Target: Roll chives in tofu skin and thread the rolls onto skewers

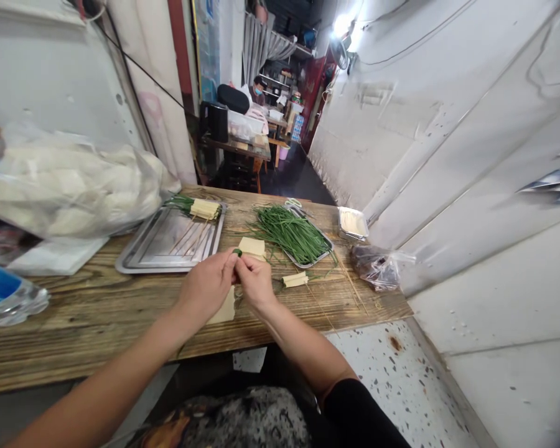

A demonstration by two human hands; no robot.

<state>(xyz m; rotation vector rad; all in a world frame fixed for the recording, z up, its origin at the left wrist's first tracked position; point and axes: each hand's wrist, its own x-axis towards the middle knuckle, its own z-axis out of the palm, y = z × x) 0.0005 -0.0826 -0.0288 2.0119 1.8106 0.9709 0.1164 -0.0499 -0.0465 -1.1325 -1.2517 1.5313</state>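
Observation:
My left hand (208, 281) and my right hand (256, 283) meet over the near middle of the wooden table, fingers pinched together. A small bit of green chives (238, 252) shows at the fingertips; the rest is hidden by the fingers. Beyond the hands lies a pale yellow tofu-skin sheet (252, 245), and another tofu-skin sheet (224, 311) is partly under them. To the right, a tofu-skin roll (295, 280) with chives inside sits on a bamboo skewer. Further off, long green chives (292, 231) are heaped on a small metal tray (329, 250).
A large metal tray (142, 252) at left holds skewered rolls (204, 209). Scissors (293, 203), a lidded tub (353, 223), a dark plastic bag (378, 266) and loose skewers (350, 283) lie around. A big white-filled bag (74, 186) and water bottle (9, 294) occupy the left.

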